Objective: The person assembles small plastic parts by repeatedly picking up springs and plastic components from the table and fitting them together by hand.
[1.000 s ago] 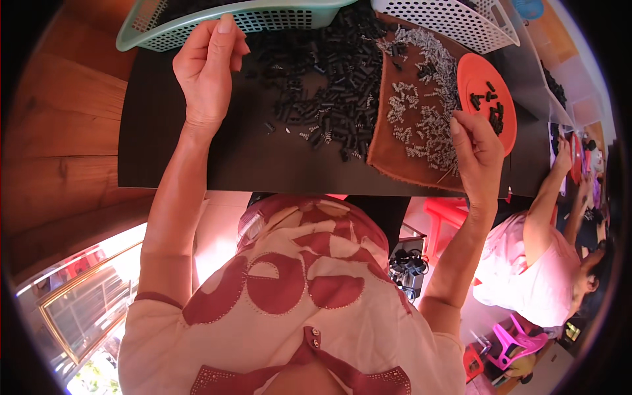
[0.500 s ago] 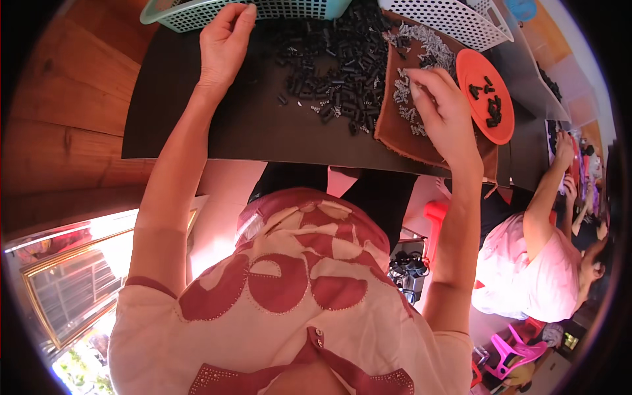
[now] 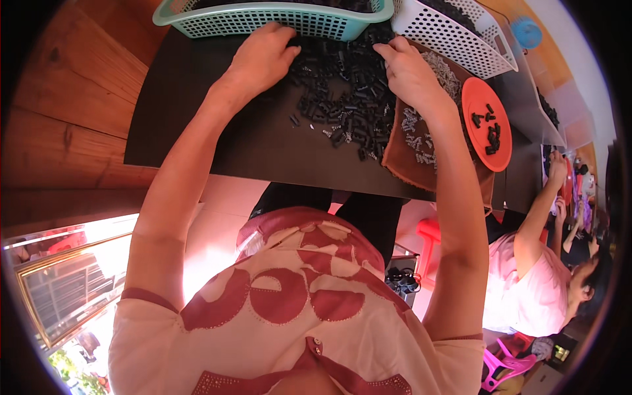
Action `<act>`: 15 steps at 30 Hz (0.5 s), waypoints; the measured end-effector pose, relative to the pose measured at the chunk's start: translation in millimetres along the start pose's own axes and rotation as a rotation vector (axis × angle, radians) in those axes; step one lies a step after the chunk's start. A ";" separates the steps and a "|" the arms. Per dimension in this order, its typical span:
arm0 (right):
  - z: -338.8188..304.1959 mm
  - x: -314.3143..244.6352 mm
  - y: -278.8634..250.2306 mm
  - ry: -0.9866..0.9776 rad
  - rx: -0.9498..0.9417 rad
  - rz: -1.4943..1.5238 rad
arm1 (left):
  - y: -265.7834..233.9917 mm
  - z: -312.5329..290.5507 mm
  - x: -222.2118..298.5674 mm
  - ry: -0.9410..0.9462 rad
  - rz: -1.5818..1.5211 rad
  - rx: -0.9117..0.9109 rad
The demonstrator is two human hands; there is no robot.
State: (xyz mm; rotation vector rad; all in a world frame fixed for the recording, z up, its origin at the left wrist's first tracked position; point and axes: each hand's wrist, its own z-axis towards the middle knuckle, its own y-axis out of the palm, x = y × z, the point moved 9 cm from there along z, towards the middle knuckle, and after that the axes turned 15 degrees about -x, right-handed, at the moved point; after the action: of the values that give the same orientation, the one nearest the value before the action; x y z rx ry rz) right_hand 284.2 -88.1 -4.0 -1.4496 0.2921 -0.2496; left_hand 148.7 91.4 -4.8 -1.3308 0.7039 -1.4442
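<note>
Many small black cylindrical parts [image 3: 359, 99] lie in a loose heap on the dark table, with a few metal springs among them. At the heap's far left, close to the teal basket [image 3: 263, 25], is my left hand [image 3: 263, 58], its fingers curled in and its thumb toward the heap. My right hand [image 3: 413, 76] is over the heap's right edge, fingers bent and drawn together. Whatever either hand pinches is too small or hidden to make out. More small springs [image 3: 415, 135] rest on a brown cloth [image 3: 401, 164], partly covered by my right hand and forearm.
A white perforated basket [image 3: 454, 39] holding dark parts stands at the back right. An orange plate [image 3: 484, 155] with several black pieces lies right of the cloth. A clear bin [image 3: 536, 108] is beyond it. At far right, a person in pink [image 3: 530, 280] works at a table.
My left hand has moved right and turned toward the heap. My right hand has left the springs and gone up and left to the black parts. The view has shifted slightly.
</note>
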 end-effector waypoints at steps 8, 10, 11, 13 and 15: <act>3.8 -21.3 -0.9 -0.063 0.023 -0.034 | 14.3 3.1 38.8 0.150 -0.021 -0.069; 3.2 -27.0 0.5 -0.064 0.021 -0.034 | 20.9 5.6 44.4 0.176 -0.047 -0.064; 2.6 -29.6 0.1 -0.064 0.018 -0.029 | 22.4 5.9 47.8 0.200 -0.073 -0.054; 0.2 -32.8 1.0 -0.072 -0.020 0.037 | 28.2 9.4 51.7 0.219 -0.087 -0.078; -6.5 -34.0 -5.4 -0.108 0.019 0.097 | 31.0 11.7 53.1 0.232 -0.104 -0.105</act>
State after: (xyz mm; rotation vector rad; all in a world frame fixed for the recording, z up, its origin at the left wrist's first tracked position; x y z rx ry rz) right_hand 250.1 -83.2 2.3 -1.4207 0.2706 -0.0945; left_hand 174.6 34.7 -10.8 -1.3077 0.8831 -1.6832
